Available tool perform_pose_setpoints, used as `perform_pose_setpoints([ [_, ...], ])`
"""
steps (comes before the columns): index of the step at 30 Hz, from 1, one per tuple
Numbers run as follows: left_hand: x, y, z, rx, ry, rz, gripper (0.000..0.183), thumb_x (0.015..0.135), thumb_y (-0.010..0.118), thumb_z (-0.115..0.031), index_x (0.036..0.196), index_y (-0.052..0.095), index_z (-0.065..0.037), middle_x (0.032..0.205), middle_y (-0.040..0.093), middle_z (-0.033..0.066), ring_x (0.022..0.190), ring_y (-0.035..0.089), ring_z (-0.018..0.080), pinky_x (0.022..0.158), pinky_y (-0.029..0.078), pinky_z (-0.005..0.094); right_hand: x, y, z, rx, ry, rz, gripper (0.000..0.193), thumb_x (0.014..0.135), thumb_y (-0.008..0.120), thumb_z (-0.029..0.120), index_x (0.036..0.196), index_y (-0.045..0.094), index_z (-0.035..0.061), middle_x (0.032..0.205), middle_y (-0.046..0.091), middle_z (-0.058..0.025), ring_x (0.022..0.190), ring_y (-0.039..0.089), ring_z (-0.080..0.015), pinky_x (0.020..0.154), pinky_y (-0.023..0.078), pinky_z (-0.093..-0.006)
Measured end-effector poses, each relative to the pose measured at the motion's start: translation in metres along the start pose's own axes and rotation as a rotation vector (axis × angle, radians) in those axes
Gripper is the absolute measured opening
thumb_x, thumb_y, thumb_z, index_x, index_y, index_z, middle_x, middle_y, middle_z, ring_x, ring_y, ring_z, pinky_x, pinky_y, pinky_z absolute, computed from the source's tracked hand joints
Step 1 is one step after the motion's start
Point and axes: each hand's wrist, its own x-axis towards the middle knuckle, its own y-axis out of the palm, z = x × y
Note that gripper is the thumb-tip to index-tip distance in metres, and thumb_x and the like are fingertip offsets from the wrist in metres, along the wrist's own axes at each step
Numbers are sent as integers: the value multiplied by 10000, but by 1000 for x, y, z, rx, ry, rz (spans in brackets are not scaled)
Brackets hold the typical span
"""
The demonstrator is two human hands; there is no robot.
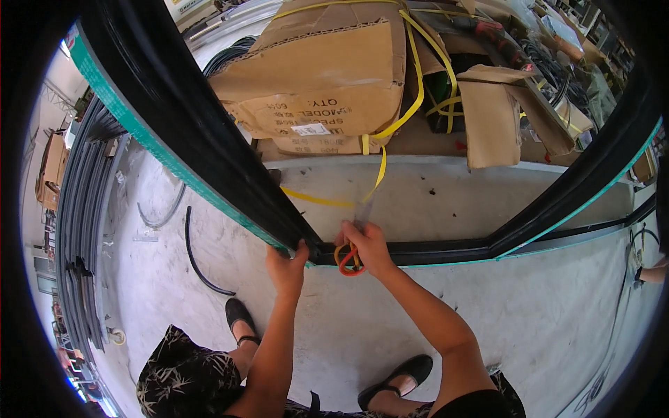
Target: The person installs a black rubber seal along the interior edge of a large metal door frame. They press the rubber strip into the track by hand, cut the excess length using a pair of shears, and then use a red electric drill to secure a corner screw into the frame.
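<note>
A large black frame (pixel 188 104), with a green strip (pixel 139 129) along its outer edge, stands upright in front of me. My left hand (pixel 286 270) grips its lower left corner, the thumb on the black inner side. In my right hand (pixel 369 249) is a pair of scissors (pixel 352 270) with orange-red handles, held just right of that corner above the bottom bar (pixel 432 251). The blades point away from me and look blurred, so I cannot tell whether they touch anything.
Beyond the frame, cardboard boxes (pixel 320 83) with yellow straps (pixel 416 76) sit on a low platform. A red power tool (pixel 498 38) lies among them. Long dark strips (pixel 80 209) are stacked at left, and a cut black strip (pixel 191 258) lies on the floor. Another person's hand (pixel 654 273) shows at far right.
</note>
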Motion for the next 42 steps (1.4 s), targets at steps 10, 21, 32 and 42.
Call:
perform_pose_setpoints([
  [10,9,-5,-11,166,-22,54,268,734,728,-84,937,611,48,817,682,93,769,630,151,731,489,279,-3,-2,-16,202,73,-21,370,970,562,306,720,501,42,750,625,-74,750,608,-143,705,484,-276],
  [21,19,-13,-22,222,-65,137,325,684,761,-163,899,630,43,776,687,153,732,672,251,688,498,331,-8,-21,-13,-918,446,881,439,884,624,421,1004,652,0,882,674,-129,825,638,-234,767,498,-365],
  [32,23,-18,-12,243,-31,130,324,673,758,-171,875,636,50,770,676,195,724,671,327,660,503,357,64,-101,328,-654,-973,-562,180,838,670,195,875,678,19,780,672,-45,706,600,-123,679,472,-270],
  [42,23,-16,-12,269,-30,172,279,669,759,-192,827,662,16,766,679,187,720,667,353,644,510,380,158,-335,358,-1468,-280,-863,686,701,724,514,1169,595,29,1089,661,-214,1046,620,-391,863,490,-452],
])
